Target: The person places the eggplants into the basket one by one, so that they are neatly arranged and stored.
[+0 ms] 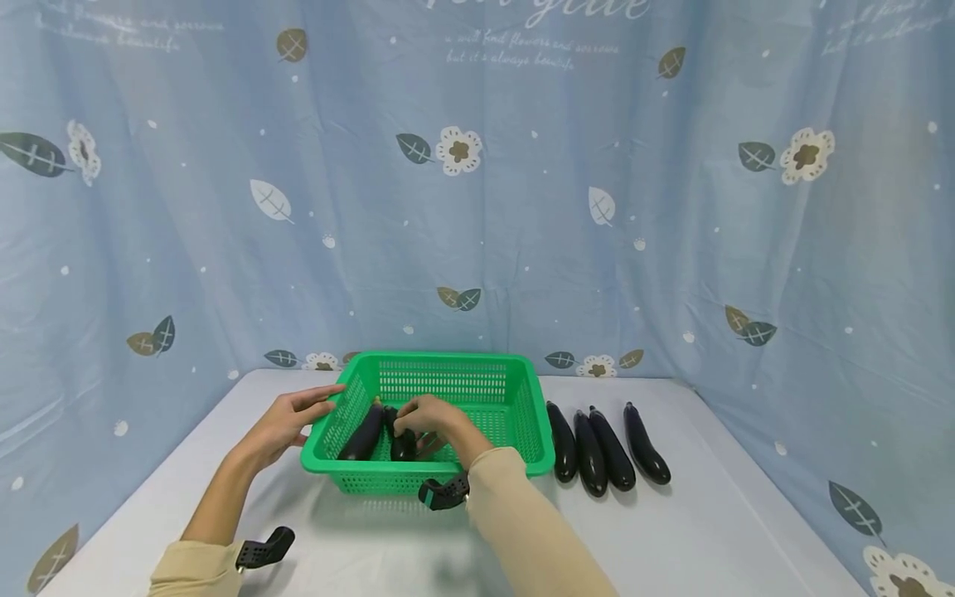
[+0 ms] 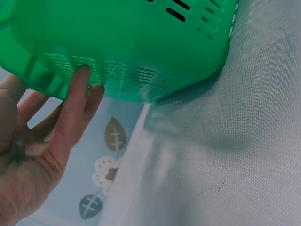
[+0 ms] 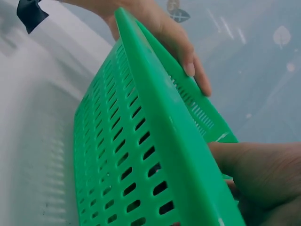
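Observation:
A green slotted plastic basket [image 1: 433, 467] stands on the white table. My left hand [image 1: 279, 427] is at its left rim, fingers fairly straight and touching the edge; the left wrist view shows that hand [image 2: 51, 136] with fingertips against the outer wall. Inside the basket, my right hand [image 1: 433, 419] grips a dark purple eggplant [image 1: 404, 448] with curled fingers, partly covering it. Another eggplant [image 1: 363, 434] lies just left of it in the basket. In the right wrist view, the basket wall [image 3: 127, 136] hides the eggplants, and only part of the right hand [image 3: 263, 174] shows.
Right of the basket, several eggplants lie in a loose row on the table, among them a near one [image 1: 590, 460] and a far right one [image 1: 646, 448]. A blue patterned curtain [image 1: 522, 232] hangs behind and at both sides of the table [image 1: 746, 514].

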### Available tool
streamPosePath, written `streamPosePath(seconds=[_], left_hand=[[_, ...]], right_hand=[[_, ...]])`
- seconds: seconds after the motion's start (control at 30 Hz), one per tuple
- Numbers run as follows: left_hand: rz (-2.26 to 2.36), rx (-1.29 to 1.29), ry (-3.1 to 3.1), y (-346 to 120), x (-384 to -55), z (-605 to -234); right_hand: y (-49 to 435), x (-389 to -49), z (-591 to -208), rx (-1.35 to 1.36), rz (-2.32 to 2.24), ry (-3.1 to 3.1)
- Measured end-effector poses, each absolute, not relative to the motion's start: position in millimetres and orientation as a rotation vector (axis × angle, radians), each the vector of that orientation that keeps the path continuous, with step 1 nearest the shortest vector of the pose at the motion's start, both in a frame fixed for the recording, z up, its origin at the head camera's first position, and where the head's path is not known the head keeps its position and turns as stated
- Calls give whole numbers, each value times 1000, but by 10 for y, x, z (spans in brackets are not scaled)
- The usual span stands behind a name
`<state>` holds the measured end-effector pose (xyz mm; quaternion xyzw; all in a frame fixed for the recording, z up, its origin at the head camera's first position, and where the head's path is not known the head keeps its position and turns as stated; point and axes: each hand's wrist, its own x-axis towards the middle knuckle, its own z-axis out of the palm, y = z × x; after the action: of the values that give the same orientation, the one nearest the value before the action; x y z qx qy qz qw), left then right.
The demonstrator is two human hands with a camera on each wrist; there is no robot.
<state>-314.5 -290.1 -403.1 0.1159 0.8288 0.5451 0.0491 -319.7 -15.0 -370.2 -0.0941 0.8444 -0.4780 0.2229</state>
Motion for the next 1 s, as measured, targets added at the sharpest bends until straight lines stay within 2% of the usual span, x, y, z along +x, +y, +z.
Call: streamPosePath(seconds=[1.0], left_hand=[[1686,345,2516,-2909,-3152,-4043]], right_hand=[[-148,-3194,-3705,-294,-1344,2154]])
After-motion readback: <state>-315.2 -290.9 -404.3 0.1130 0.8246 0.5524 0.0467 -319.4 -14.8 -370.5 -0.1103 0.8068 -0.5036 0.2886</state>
